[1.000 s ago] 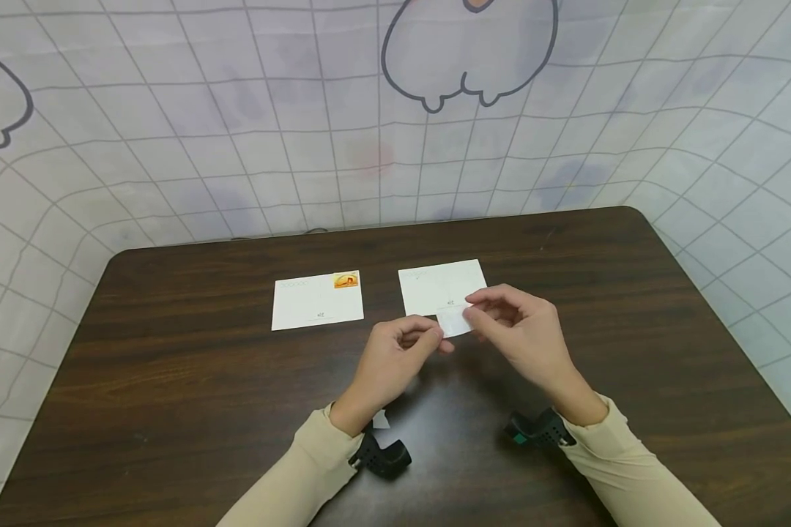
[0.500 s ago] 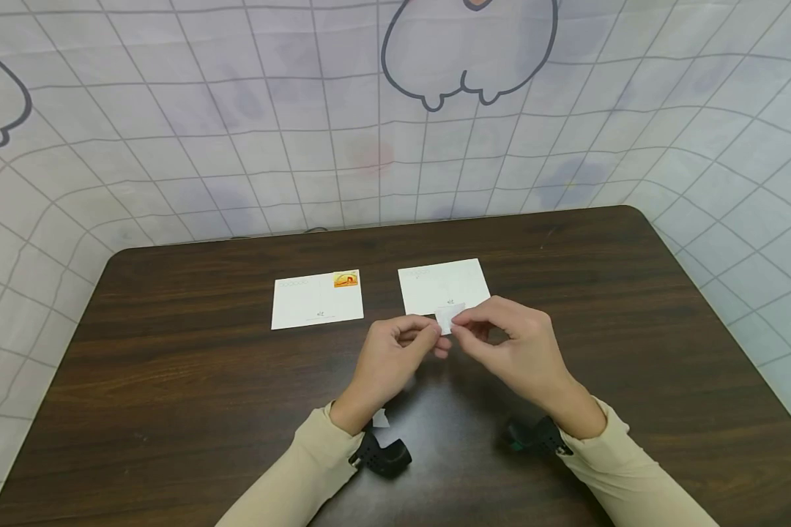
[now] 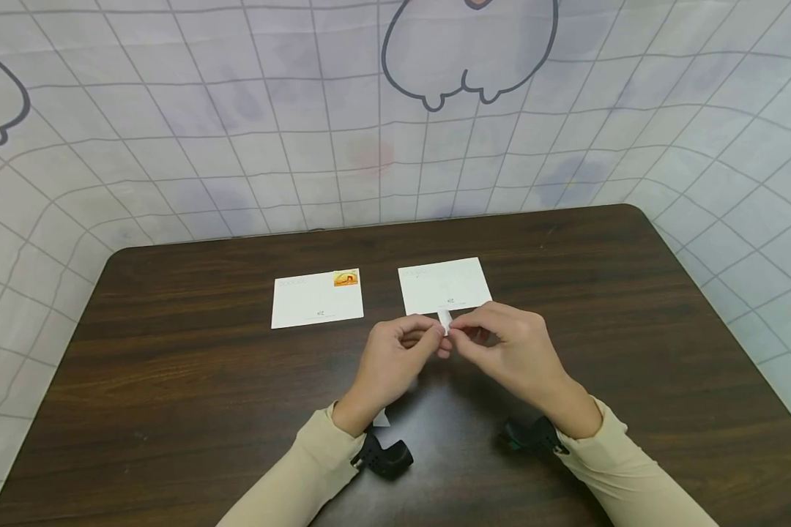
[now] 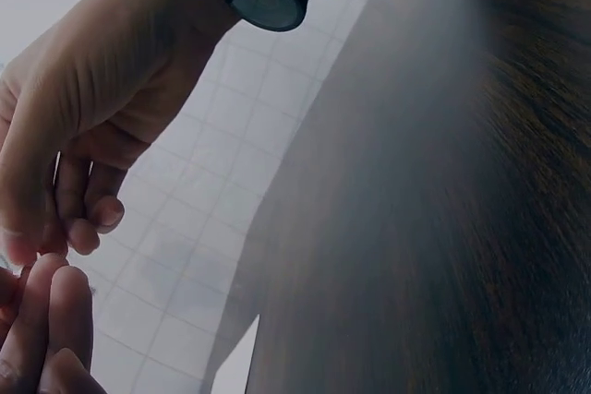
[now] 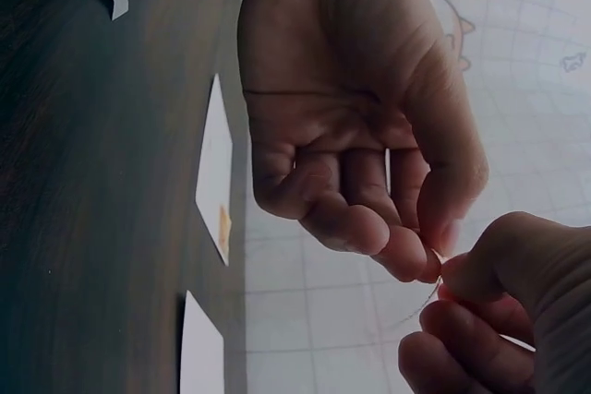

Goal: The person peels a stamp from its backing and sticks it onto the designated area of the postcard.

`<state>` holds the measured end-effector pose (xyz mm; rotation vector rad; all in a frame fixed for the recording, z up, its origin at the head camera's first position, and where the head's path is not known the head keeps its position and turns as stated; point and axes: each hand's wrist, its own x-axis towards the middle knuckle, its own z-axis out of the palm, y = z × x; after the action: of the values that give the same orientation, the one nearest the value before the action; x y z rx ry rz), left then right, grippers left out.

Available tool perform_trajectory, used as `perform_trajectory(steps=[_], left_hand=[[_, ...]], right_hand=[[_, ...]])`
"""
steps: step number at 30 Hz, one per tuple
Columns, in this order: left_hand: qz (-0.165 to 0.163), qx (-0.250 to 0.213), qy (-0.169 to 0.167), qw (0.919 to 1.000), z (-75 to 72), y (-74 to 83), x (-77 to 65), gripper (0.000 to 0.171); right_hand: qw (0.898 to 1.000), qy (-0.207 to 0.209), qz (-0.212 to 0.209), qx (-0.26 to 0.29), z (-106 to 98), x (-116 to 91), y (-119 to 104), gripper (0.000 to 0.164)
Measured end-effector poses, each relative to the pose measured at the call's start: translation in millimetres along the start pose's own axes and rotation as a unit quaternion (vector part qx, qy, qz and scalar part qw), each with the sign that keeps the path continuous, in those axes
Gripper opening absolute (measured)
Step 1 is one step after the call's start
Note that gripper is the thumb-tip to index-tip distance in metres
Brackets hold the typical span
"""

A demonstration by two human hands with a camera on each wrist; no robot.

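Both hands meet over the near edge of the right-hand postcard (image 3: 444, 284), pinching one small white piece of paper (image 3: 444, 318) between them. My left hand (image 3: 395, 357) grips its left side between thumb and forefinger, the other fingers curled below. Thumb and forefinger of my right hand (image 3: 517, 355) hold the right side. In the right wrist view the paper (image 5: 427, 300) shows edge-on as a thin curved strip between the fingertips of the left hand (image 5: 355, 136) and right hand (image 5: 508, 292). Fingers hide most of it.
Left of the hands, a second white postcard (image 3: 310, 304) lies on the dark wooden table (image 3: 171, 380), an orange-yellow stamp (image 3: 346, 278) in its upper right corner. A small white paper scrap (image 3: 381, 419) lies by the left wrist. Behind the table hangs a white gridded cloth (image 3: 270, 146).
My right hand has moved left, close to my left hand. The white paper between them now shows as a narrow strip instead of a wider piece. The left hand has hardly moved.
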<state>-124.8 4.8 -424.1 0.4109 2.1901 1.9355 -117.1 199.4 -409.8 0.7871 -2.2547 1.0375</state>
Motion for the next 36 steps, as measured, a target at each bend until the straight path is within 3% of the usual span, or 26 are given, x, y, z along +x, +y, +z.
perform_trajectory(steps=[10, 21, 36], left_hand=[[0.047, 0.045, 0.017, 0.9978, 1.9, 0.8, -0.2, 0.015], [0.052, 0.065, 0.012, 0.9964, 3.9, 1.2, 2.3, 0.014], [0.06, 0.091, 0.009, 0.994, 2.6, 1.6, 2.3, 0.013]], right_hand=[[0.999, -0.007, -0.004, -0.033, 0.2, 0.6, 0.5, 0.02], [0.999, -0.029, -0.018, -0.038, 0.5, 3.4, 6.9, 0.018], [0.998, -0.056, 0.039, -0.015, -1.1, 1.4, 8.1, 0.018]])
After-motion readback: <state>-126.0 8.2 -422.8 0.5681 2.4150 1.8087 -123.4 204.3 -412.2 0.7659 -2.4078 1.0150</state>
